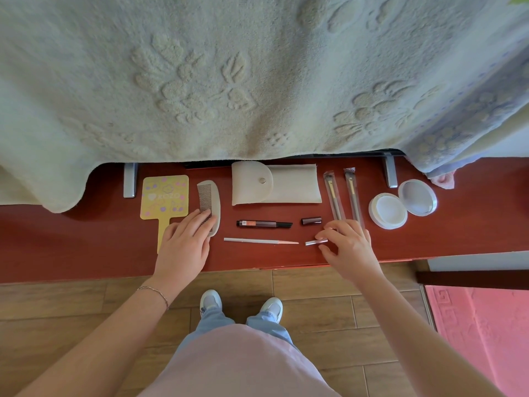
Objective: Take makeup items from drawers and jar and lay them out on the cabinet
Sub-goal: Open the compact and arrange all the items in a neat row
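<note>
On the red-brown cabinet top (86,253) lie a yellow hand mirror (164,197), a pale comb (211,200), a beige pouch (274,183), a dark makeup pen (263,224) with its cap (311,220) apart, a thin pencil (260,241), two wrapped brushes (333,196) and an open white jar (388,210) with its lid (417,197) beside it. My left hand (184,245) rests flat with straight fingers on the comb's lower end. My right hand (347,247) has its fingertips at a small silver cap (315,242), thumb and forefinger on either side of it.
A large pale towel (229,81) drapes over something above the cabinet and hides its back part. Two grey metal feet (130,180) stand under it. Wooden floor and a pink rug (481,339) lie below the cabinet's front edge.
</note>
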The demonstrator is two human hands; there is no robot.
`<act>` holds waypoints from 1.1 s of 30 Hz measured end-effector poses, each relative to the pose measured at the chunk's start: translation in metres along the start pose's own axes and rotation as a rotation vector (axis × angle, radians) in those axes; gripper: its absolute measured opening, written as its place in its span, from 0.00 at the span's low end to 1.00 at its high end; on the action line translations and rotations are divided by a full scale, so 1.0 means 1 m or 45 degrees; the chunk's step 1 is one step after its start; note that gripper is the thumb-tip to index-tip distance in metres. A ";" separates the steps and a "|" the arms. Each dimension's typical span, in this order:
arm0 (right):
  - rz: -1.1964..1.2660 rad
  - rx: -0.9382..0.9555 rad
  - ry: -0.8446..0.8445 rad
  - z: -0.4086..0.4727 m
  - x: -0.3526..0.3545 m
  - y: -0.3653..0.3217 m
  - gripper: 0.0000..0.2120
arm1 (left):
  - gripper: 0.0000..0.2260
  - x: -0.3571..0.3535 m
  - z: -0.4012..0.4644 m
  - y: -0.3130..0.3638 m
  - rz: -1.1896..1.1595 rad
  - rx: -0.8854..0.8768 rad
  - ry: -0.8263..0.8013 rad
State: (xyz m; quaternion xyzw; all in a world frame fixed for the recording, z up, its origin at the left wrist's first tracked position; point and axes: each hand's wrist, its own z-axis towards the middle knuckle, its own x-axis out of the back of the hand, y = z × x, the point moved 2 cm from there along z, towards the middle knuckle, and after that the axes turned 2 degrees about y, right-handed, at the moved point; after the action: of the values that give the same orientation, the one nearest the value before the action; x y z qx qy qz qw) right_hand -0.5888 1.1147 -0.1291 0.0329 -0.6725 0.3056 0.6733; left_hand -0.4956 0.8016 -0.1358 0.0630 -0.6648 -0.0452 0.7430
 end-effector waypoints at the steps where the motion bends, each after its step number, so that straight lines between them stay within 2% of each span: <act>1: -0.002 -0.002 -0.002 0.000 0.000 0.000 0.10 | 0.20 0.000 0.000 0.000 0.001 0.001 0.003; 10: -0.005 -0.010 -0.008 0.001 0.000 0.000 0.12 | 0.20 0.000 0.000 0.000 -0.007 0.002 0.005; 18: -0.014 0.006 0.041 0.001 -0.001 -0.003 0.08 | 0.20 -0.001 0.000 0.001 -0.006 0.009 -0.009; 33: -0.008 -0.019 0.024 0.003 -0.001 -0.003 0.10 | 0.20 0.002 0.001 0.002 -0.007 0.010 -0.033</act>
State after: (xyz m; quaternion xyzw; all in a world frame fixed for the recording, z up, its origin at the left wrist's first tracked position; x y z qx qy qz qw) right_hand -0.5895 1.1104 -0.1284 0.0270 -0.6682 0.2989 0.6807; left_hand -0.4965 0.8031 -0.1330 0.0671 -0.6744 -0.0453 0.7339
